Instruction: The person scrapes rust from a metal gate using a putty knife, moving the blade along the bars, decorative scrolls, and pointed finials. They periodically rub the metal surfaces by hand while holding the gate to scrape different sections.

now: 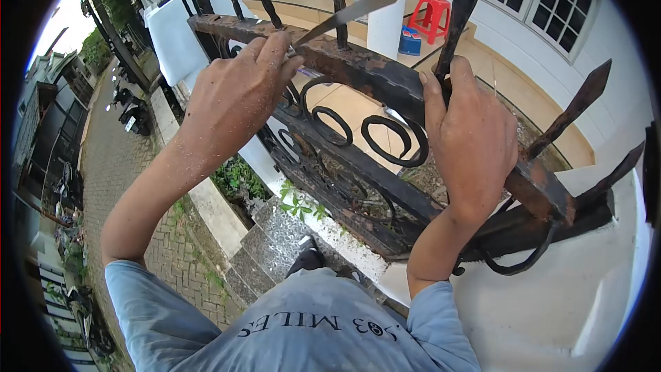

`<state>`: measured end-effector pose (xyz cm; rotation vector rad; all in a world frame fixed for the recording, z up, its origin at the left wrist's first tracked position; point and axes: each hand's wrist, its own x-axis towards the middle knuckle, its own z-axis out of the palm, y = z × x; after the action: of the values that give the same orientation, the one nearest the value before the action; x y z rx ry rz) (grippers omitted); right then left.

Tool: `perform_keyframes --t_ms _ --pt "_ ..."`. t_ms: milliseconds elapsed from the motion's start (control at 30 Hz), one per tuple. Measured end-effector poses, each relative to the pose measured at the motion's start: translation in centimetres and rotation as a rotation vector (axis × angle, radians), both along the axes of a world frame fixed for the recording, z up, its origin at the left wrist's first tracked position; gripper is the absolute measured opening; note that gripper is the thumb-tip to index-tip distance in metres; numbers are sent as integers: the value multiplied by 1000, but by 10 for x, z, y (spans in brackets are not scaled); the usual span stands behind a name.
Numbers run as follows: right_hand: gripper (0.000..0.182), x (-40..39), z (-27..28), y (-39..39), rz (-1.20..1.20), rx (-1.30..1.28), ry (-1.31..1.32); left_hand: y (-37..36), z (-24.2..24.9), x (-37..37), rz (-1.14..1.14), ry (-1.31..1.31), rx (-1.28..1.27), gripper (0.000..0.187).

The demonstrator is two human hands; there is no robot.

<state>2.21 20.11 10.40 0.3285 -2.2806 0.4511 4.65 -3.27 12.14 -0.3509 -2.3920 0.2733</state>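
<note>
Left hand (231, 96) is pinched shut around the scraper (351, 10) handle, blade flat and poking out past the rusty top rail (358, 69) of the fence. Right hand (471, 141) is wrapped tight over the same rail, thumb up by a spike (458, 10). Scroll rings (389, 141) sit just below the rail between my hands, and there's a red stool (430, 17) back on the porch.

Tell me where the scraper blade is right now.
In the head view, the scraper blade sits top centre, held by the left hand above the rusty top rail.
</note>
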Motion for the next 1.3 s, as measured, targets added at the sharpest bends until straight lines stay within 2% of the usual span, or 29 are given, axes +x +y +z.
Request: perform_keyframes --t_ms 67,167,200,300,367,433,533,600,633,733,767,833,933,967,1000,1033,1100,1233,1300 --pt "25 2 2 -1 -36 76 6 -5 -15 -4 30 -64 -75 28" --pt "24 0 3 -2 -62 107 18 -10 7 -7 3 51 42 30" --pt "24 0 0 -1 -60 112 34 -13 0 -11 1 96 -76 30" --pt "23 -2 0 0 -64 125 51 -16 -16 -15 -25 -16 -161 30" --pt "23 -3 1 -2 -76 135 69 -24 8 -16 13 100 -157 31" --pt "23 -2 0 -1 -95 158 92 -27 -7 -25 -99 237 -237 30" --pt "23 -2 2 -2 -88 123 23 -33 -3 -29 -192 276 -263 31" --pt "23 -2 2 -3 -82 120 35 -47 4 -29 -122 273 -283 36" --pt "23 -1 2 -3 -83 119 38 -45 0 -27 -55 149 -129 37" --pt "22 0 4 -4 -124 151 7 -30 9 -12 -89 6 -290 40" --pt "22 -2 3 -4 -107 137 18 -26 23 -7 -57 11 -134 30" --pt "23 -1 1 -2 -80 110 28 -23 27 -5 -62 73 -65 27" --pt "23 -1 3 -4 -114 125 -11 -28 24 -5 32 -135 -176 25" --pt "23 -2 4 -4 -108 130 0 -30 30 -6 -67 44 -125 26" --pt "23 -2 4 -3 -102 134 6 -34 30 -9 -86 50 -70 28" --pt "23 -1 3 -3 -102 139 6 -38 28 -13 -110 50 -14 30" --pt "23 2 5 -4 -118 138 -27 -60 -12 -33 -142 162 -216 37" --pt "23 -1 3 -3 -83 128 10 -57 -22 -37 -154 26 -89 37" --pt "23 -1 2 -2 -78 132 14 -59 -21 -41 -232 135 -127 36"
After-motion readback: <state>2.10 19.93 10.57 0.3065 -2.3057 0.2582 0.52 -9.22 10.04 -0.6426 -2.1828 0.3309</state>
